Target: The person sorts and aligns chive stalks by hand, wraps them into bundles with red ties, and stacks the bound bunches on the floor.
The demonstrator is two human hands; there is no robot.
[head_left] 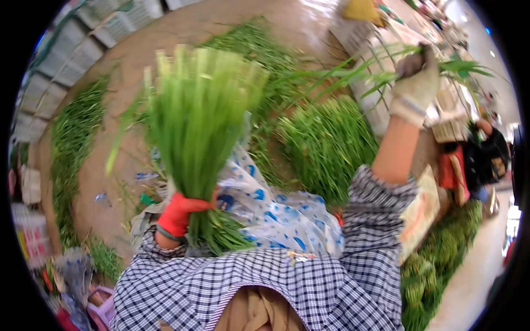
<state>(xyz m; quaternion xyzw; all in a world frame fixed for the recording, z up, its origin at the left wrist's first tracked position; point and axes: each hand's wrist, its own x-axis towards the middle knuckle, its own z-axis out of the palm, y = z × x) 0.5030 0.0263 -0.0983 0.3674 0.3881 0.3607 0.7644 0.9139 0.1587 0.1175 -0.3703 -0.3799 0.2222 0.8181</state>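
Note:
My left hand (182, 215), in a red glove, is wrapped round the lower part of a thick bunch of garlic chives (196, 110). The bunch stands upright, its cut pale ends fanned out at the top and its leaf tips hanging below my fist. Up at the right, my right hand (415, 85) wears a whitish glove with dark, soiled fingers. It is closed on a few loose chive leaves (353, 70), which stick out on both sides. A plastic sheet with blue spots (276, 215) covers my lap.
A large pile of chives (331, 146) lies on the floor ahead, with scattered trimmings (251, 47) beyond. Plastic crates (66, 60) line the left side. Tied bundles (425, 281) lie at the lower right. Another person (486, 154) is at the far right, near a basket (450, 129).

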